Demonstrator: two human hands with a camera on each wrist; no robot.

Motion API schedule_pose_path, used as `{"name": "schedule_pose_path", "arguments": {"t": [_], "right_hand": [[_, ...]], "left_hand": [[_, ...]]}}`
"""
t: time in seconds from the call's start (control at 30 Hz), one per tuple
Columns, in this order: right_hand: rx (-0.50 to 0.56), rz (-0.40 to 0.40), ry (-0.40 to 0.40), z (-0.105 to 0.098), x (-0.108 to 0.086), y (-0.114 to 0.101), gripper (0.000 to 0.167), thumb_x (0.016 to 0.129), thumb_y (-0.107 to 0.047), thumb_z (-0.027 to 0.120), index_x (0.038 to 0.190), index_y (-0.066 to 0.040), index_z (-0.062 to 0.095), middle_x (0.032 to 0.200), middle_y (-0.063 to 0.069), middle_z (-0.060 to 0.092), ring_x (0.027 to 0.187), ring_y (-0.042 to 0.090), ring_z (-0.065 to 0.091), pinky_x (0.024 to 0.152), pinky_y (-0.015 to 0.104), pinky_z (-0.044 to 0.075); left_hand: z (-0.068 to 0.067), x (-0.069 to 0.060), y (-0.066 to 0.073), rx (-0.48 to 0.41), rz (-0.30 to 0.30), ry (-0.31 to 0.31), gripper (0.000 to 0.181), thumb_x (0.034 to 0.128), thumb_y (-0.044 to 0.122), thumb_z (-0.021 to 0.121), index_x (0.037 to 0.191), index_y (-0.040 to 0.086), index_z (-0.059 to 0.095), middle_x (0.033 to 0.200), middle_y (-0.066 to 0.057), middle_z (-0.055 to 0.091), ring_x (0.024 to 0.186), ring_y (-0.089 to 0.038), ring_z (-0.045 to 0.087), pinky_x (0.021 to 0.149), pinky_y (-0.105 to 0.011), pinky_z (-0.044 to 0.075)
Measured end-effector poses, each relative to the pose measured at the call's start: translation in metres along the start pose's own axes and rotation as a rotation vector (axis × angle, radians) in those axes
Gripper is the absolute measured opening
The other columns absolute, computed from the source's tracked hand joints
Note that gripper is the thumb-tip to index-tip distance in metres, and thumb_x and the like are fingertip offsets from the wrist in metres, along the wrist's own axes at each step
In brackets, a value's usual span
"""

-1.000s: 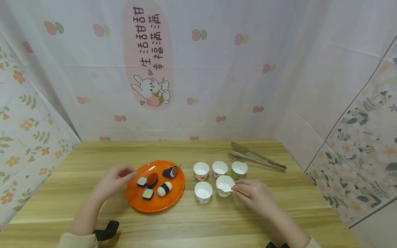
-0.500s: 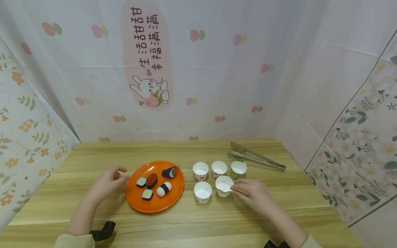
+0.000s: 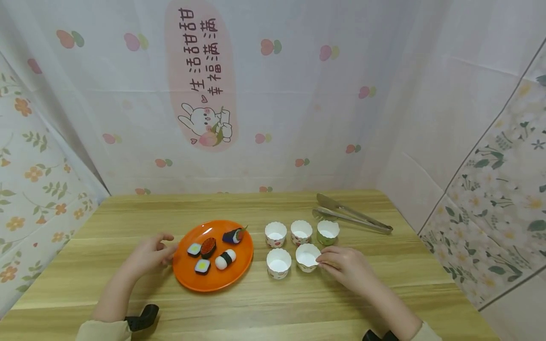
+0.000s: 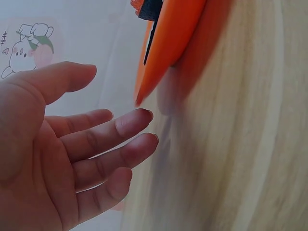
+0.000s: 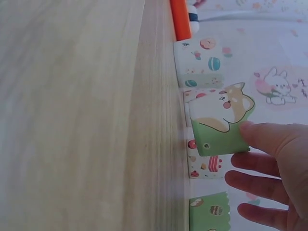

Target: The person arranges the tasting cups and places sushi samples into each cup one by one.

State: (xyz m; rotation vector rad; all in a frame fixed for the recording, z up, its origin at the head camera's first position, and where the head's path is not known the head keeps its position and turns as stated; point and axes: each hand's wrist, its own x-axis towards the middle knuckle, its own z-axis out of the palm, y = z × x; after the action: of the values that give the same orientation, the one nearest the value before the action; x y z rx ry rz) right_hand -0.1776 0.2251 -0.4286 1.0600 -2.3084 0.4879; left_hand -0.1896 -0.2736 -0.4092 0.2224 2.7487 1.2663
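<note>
My right hand [image 3: 350, 267] pinches the rim of a paper baking cup [image 3: 307, 265] between thumb and fingers. In the right wrist view this cup [image 5: 219, 125] has a cartoon dog on green and tilts slightly. Beside it stands another baking cup [image 3: 279, 270], and several more [image 3: 301, 239] stand in a row behind. Left of the cups is an orange plate [image 3: 213, 279] with toy sushi [image 3: 225, 259] on it. My left hand [image 3: 149, 255] is at the plate's left rim. In the left wrist view its fingers [image 4: 130, 125] are spread and loosely bent, holding nothing.
Metal tongs [image 3: 354, 215] lie behind the cups at the back right of the wooden table [image 3: 239, 317]. A patterned curtain [image 3: 273, 109] hangs along the table's back edge, with floral cloths [image 3: 499, 208] at the sides.
My left hand has drawn back a little to the left from over the plate's rim. The pinched baking cup has come down slightly with my right hand still on its rim.
</note>
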Motion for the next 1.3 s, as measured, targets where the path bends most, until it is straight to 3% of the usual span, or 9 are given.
{"name": "schedule_pose_path", "arguments": {"t": [0.2, 0.43, 0.73, 1.03, 1.3], "right_hand": [[-0.003, 0.020, -0.038, 0.001, -0.001, 0.001, 0.017, 0.071, -0.011, 0.082, 0.086, -0.018, 0.075, 0.092, -0.002, 0.070, 0.079, 0.012, 0.066, 0.065, 0.029, 0.055], [0.000, 0.069, -0.098, 0.000, -0.003, -0.001, 0.015, 0.074, -0.014, 0.081, 0.087, -0.018, 0.075, 0.093, -0.003, 0.069, 0.080, 0.011, 0.066, 0.065, 0.031, 0.054], [-0.006, 0.075, -0.119, 0.001, -0.003, 0.000, 0.014, 0.074, -0.015, 0.081, 0.087, -0.019, 0.076, 0.092, -0.006, 0.068, 0.079, 0.009, 0.065, 0.064, 0.029, 0.054], [-0.006, 0.092, -0.150, 0.001, -0.003, -0.001, 0.011, 0.078, -0.018, 0.078, 0.089, -0.019, 0.076, 0.093, -0.008, 0.067, 0.081, 0.008, 0.064, 0.067, 0.030, 0.054], [-0.002, 0.088, -0.144, 0.000, -0.002, -0.001, 0.012, 0.078, -0.018, 0.078, 0.090, -0.019, 0.076, 0.094, -0.008, 0.068, 0.082, 0.009, 0.065, 0.068, 0.031, 0.054]], "left_hand": [[0.004, 0.002, -0.001, 0.004, -0.037, -0.005, 0.049, 0.0956, 0.022, 0.059, 0.125, -0.014, 0.046, 0.073, -0.006, 0.059, 0.063, -0.021, 0.058, 0.056, -0.030, 0.049], [0.010, 0.004, -0.004, -0.052, -0.075, -0.037, 0.052, 0.0946, 0.021, 0.061, 0.127, -0.015, 0.044, 0.078, -0.009, 0.060, 0.059, -0.021, 0.056, 0.055, -0.031, 0.050], [0.012, 0.003, -0.007, -0.065, -0.078, -0.055, 0.050, 0.0955, 0.023, 0.059, 0.128, -0.013, 0.046, 0.073, -0.006, 0.059, 0.061, -0.020, 0.055, 0.054, -0.029, 0.045], [0.012, 0.004, -0.013, -0.163, -0.058, -0.114, 0.044, 0.0950, 0.010, 0.056, 0.128, -0.016, 0.043, 0.068, -0.007, 0.060, 0.058, -0.022, 0.057, 0.048, -0.031, 0.048], [0.013, 0.005, -0.022, -0.200, -0.052, -0.140, 0.047, 0.0962, 0.010, 0.055, 0.131, -0.017, 0.039, 0.067, -0.008, 0.061, 0.055, -0.022, 0.058, 0.048, -0.030, 0.049]]}}
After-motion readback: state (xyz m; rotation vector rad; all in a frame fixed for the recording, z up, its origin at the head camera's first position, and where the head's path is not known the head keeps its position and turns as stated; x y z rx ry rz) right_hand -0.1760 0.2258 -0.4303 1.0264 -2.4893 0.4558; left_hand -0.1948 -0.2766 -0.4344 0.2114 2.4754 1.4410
